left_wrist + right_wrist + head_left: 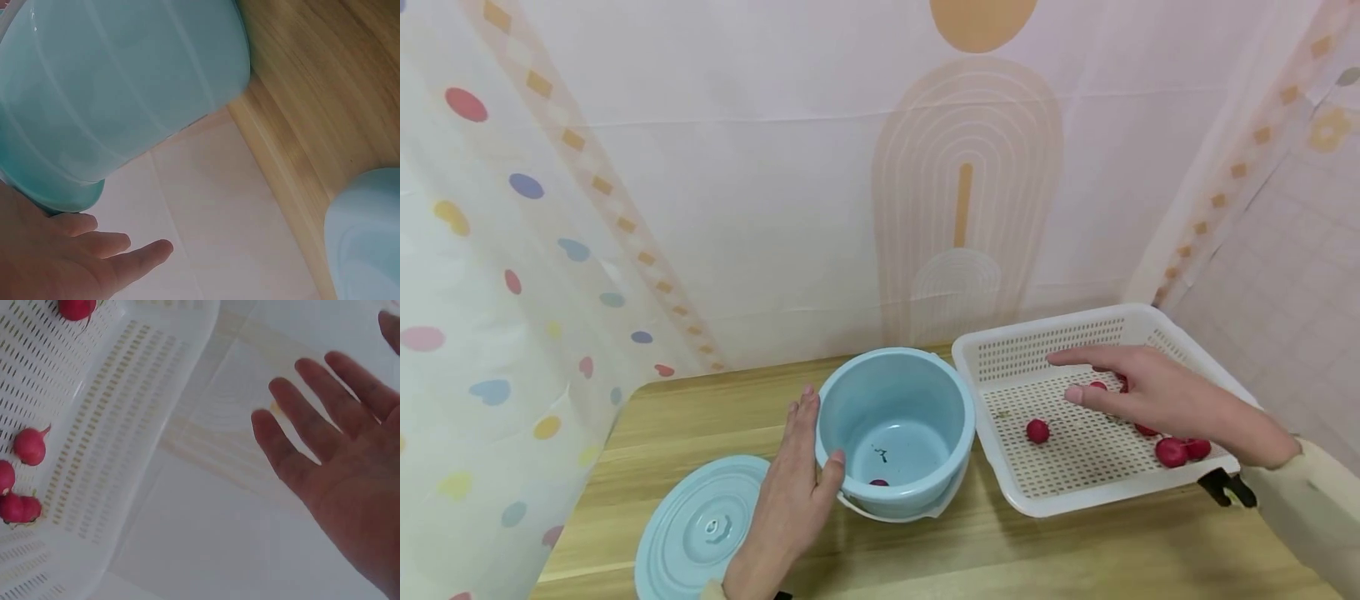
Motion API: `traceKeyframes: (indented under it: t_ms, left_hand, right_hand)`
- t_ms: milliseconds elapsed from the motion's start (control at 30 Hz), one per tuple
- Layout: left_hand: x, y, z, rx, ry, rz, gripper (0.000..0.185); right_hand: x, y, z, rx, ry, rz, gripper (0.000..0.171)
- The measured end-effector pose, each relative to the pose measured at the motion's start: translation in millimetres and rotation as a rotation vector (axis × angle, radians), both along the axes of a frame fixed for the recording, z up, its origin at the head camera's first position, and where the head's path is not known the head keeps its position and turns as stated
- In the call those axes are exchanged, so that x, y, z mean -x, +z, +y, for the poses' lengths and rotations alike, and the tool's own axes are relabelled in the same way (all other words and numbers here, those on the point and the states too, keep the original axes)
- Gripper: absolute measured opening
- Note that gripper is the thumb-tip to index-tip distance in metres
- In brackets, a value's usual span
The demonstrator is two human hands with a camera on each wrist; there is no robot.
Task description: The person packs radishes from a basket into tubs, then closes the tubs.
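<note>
My left hand rests against the left rim of a light blue bucket, fingers straight. One red radish and a small dark scrap lie on the bucket's floor. Over the white perforated basket hovers my right hand, its fingers spread and nothing in them. In that basket lie several red radishes, one radish by itself toward the left and a pair of radishes near the front right corner. The right wrist view shows the right hand beside the basket wall, palm visible.
A round light blue lid with a central knob lies on the wooden table, left of the bucket and partly behind the left hand. A patterned curtain hangs behind the table and along both sides.
</note>
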State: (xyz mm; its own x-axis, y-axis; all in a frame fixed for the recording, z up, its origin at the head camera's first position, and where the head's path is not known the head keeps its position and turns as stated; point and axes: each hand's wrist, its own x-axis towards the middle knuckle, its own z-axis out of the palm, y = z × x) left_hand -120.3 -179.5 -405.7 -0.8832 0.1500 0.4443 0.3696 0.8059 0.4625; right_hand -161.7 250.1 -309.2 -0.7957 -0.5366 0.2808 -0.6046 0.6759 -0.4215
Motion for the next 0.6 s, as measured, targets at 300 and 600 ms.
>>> traceKeyframes:
  t_ms: [300,600]
  left_hand:
    - [2.3,0.7,-2.6,-0.002,0.001,-0.012,0.072]
    - [1.8,2.1,-6.8,-0.005,-0.002,-0.023,0.071]
  right_hand:
    - [33.9,-3.1,6.2,-0.072,0.069,-0.116,0.039]
    - [63.5,-8.0,-5.2,-0.12,0.113,-0.31,0.046]
